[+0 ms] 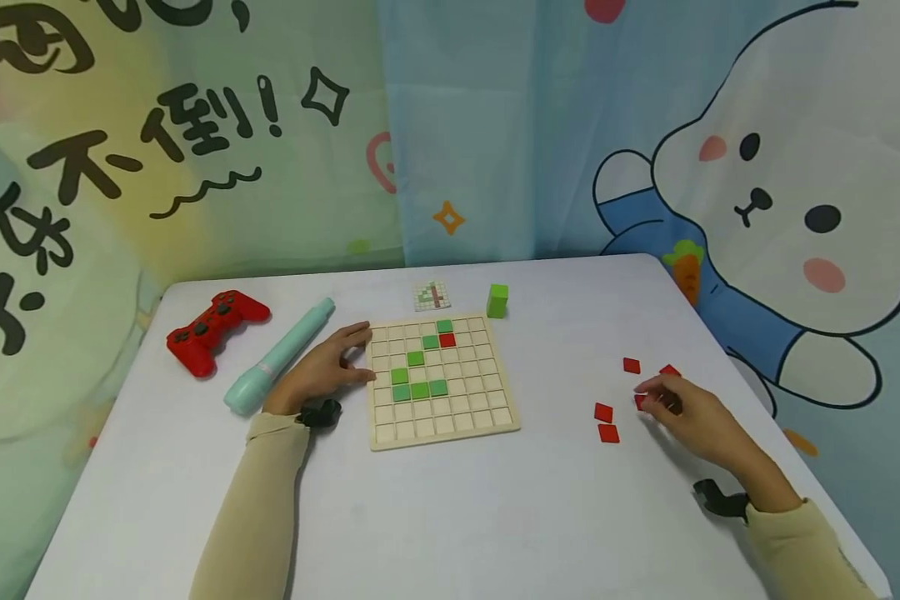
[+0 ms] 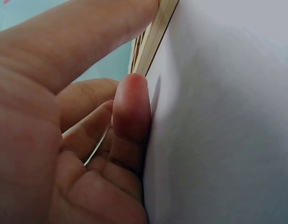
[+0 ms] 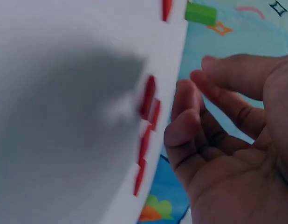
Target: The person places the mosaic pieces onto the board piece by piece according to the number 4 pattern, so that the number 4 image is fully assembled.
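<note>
A wooden grid board (image 1: 461,417) lies mid-table, with several green tiles (image 1: 420,390) and one red tile (image 1: 447,340) in its squares. Along its left edge rests my left hand (image 1: 321,372), thumb and a finger spread apart against the rim. In the left wrist view a fingertip meets the board's edge (image 2: 155,39). My right hand (image 1: 693,421) hovers over loose red tiles (image 1: 603,412) at the right, fingers loosely bent. No tile shows between its fingertips in the right wrist view, where several red tiles (image 3: 147,98) lie on the table beside the hand.
Behind the board lie a small pattern card (image 1: 431,296) and a green block (image 1: 497,301). A red game controller (image 1: 216,329) and a mint-green microphone-shaped object (image 1: 279,358) lie at the left. A printed curtain (image 1: 465,125) hangs behind the white table (image 1: 450,517).
</note>
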`<state>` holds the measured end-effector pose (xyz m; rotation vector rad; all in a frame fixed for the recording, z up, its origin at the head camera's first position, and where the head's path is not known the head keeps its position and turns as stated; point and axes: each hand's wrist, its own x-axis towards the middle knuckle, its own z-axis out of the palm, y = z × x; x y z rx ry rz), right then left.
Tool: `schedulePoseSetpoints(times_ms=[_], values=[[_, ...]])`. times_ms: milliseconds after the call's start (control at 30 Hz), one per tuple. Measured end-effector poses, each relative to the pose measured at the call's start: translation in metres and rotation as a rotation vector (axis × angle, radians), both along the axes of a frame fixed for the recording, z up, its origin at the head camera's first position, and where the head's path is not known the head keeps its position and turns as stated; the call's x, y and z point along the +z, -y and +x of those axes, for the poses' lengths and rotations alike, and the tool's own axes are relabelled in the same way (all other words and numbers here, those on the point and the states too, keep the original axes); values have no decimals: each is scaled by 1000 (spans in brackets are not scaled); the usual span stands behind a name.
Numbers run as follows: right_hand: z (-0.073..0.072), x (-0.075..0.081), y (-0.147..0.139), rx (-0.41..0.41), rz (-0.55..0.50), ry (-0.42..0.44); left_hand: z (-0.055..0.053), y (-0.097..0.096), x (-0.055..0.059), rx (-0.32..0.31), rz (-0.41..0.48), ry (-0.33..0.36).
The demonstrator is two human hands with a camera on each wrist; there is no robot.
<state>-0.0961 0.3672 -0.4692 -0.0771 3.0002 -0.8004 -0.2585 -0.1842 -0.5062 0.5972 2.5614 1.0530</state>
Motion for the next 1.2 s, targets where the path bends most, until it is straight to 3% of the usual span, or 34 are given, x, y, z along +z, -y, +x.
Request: schedulePoseSetpoints(times_ms=[367, 667, 1000, 1200], values=[[-14, -18, 26, 161, -33, -45, -1, 7, -1, 16, 4, 4], [-11, -22, 22, 112, 9, -45, -6, 0, 6, -6, 34, -5], [-3, -22, 22, 110, 13, -11, -5, -2, 3, 2, 10, 32], [-4, -23, 23, 131, 12, -1, -3, 0, 2, 11, 14, 35]])
